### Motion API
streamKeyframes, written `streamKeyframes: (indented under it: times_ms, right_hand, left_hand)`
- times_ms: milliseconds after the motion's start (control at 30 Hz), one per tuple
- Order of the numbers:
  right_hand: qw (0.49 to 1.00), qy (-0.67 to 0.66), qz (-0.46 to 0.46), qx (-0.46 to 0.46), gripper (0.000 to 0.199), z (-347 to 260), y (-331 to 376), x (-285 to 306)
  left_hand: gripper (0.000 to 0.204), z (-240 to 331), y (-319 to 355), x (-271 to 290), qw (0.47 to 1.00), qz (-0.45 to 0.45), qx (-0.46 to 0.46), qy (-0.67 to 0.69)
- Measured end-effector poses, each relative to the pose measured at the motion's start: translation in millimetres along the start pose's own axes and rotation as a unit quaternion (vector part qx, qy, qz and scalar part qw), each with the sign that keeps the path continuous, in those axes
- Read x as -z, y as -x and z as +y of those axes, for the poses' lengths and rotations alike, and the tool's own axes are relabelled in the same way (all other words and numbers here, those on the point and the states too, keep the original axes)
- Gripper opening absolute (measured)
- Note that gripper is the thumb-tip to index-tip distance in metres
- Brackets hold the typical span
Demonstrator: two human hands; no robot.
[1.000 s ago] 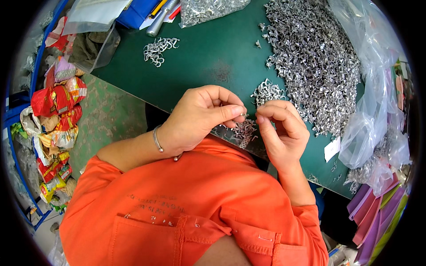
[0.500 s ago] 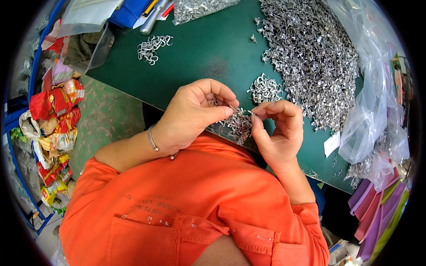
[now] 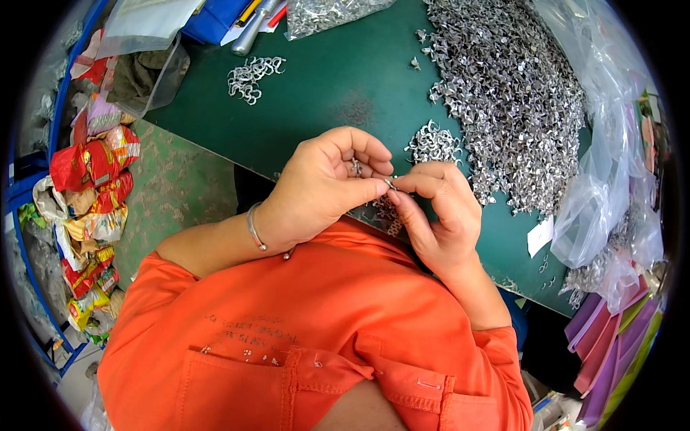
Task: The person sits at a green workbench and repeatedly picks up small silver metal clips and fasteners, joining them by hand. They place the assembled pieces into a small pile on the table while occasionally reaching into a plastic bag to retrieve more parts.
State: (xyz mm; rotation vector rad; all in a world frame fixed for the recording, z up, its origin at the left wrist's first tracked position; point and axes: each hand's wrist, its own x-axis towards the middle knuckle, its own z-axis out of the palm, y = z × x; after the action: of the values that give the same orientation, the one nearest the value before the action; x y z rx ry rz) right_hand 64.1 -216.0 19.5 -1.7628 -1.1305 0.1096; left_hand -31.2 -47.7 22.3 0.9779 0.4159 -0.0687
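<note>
Over the near edge of the green table, my left hand [image 3: 316, 185] and my right hand [image 3: 444, 215] meet fingertip to fingertip. Both pinch at a tiny silvery metal piece [image 3: 390, 184]; whether it is one part or two joined cannot be seen. A few more small metal parts [image 3: 355, 167] sit under the curled fingers of my left hand. Behind and below the fingertips lies a heap of small metal parts [image 3: 387, 210], mostly covered by my hands. Just beyond my right hand is a small pile of curved metal hooks [image 3: 433, 142].
A large heap of grey metal parts [image 3: 510, 100] covers the table's right side, bordered by clear plastic bags [image 3: 596, 194]. Loose hooks [image 3: 253, 77] lie at the far left, near a screwdriver-like tool [image 3: 251, 32] and a plastic tub [image 3: 164, 82]. A white paper slip [image 3: 540, 234] rests at right.
My right hand has moved left and my left hand slightly right, so the fingertips, apart before, now touch around the small metal piece. The near heap is more covered.
</note>
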Motion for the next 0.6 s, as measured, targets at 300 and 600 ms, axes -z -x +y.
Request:
streamKeyframes:
  times_ms: [300,600]
  right_hand:
    - [0.999,0.015,-0.041,0.0,0.02,3.1,3.3,6.8]
    - [0.998,0.055,0.012,0.01,0.024,-1.4,-11.0,-6.5]
  left_hand:
    - [0.053,2.5,-3.9,1.3,0.983,-0.011,0.005,0.186]
    - [0.054,-0.8,-3.0,-4.3,0.963,-0.096,0.023,0.25]
